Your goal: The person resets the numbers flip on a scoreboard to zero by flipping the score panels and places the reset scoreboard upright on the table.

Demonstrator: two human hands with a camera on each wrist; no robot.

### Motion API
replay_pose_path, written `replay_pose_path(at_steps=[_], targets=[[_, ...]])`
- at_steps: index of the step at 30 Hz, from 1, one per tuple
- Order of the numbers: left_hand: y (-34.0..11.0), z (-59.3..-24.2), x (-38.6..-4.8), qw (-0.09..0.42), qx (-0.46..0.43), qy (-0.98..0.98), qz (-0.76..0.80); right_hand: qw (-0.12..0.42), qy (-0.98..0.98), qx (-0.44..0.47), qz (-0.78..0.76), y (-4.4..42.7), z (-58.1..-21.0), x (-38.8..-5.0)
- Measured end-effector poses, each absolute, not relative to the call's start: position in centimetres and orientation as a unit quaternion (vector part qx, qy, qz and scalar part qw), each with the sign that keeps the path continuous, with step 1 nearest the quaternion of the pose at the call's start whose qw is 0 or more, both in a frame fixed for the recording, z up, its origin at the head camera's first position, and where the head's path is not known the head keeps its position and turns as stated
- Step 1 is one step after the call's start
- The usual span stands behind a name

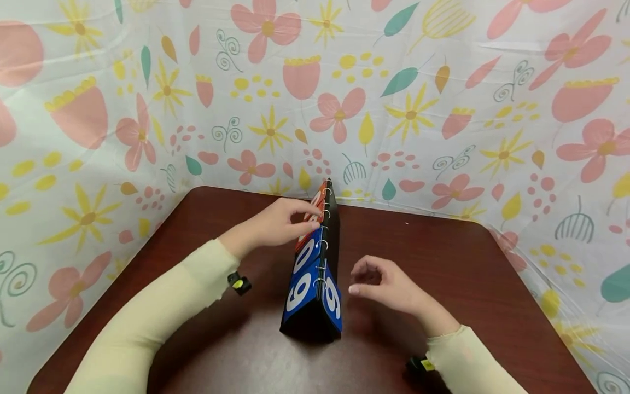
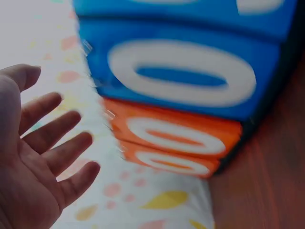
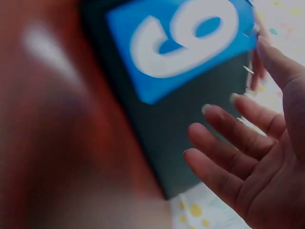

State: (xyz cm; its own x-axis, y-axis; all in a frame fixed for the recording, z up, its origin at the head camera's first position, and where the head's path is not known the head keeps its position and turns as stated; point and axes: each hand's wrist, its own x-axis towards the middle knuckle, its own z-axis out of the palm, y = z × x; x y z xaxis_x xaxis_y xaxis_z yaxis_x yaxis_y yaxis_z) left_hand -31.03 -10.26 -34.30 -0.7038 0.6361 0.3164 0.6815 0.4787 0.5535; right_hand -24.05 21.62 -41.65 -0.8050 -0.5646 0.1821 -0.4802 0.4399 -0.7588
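Note:
A black tent-shaped flip scoreboard (image 1: 333, 230) stands lengthwise on the table, with rings along its top ridge. Its left face carries blue number cards (image 1: 301, 290) nearest the camera and red ones farther back; in the left wrist view an orange-red card (image 2: 176, 136) shows a 0. One blue card (image 3: 176, 43) hangs on the right face near the front end. My left hand (image 1: 280, 221) hovers at the ridge by the red cards, fingers parted; contact is not clear in the head view. My right hand (image 1: 389, 284) is right of the board, fingers relaxed, holding nothing.
The dark red-brown table (image 1: 236, 350) has rounded far corners. A patterned white curtain (image 1: 418, 137) hangs behind and on both sides. Small black devices sit at both wrists, such as the one at the left cuff (image 1: 239, 283).

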Motion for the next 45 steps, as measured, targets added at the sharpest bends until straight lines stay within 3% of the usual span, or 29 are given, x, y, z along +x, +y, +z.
replay_pose_path(at_steps=[7, 18, 25, 35, 45], targets=[[-8.8, -35.5, -36.3, 0.001, -0.336, -0.903, -0.268, 0.105, 0.823, -0.304, -0.468, 20.3, -44.3, -23.4], [-7.4, -35.4, -38.2, -0.011, -0.337, -0.924, -0.18, 0.111, 0.807, -0.304, -0.494, 19.3, -45.4, -22.9], [-7.4, -35.2, -38.3, -0.01, -0.343, -0.927, -0.151, 0.068, 0.829, -0.279, -0.48, 19.5, -45.8, -22.9], [-7.3, -35.5, -38.4, -0.015, -0.332, -0.933, -0.14, 0.02, 0.805, -0.328, -0.495, 20.7, -45.7, -23.7], [-6.9, -35.7, -38.5, 0.006, -0.33, -0.935, -0.131, -0.043, 0.824, -0.288, -0.487, 21.3, -45.8, -24.1]])
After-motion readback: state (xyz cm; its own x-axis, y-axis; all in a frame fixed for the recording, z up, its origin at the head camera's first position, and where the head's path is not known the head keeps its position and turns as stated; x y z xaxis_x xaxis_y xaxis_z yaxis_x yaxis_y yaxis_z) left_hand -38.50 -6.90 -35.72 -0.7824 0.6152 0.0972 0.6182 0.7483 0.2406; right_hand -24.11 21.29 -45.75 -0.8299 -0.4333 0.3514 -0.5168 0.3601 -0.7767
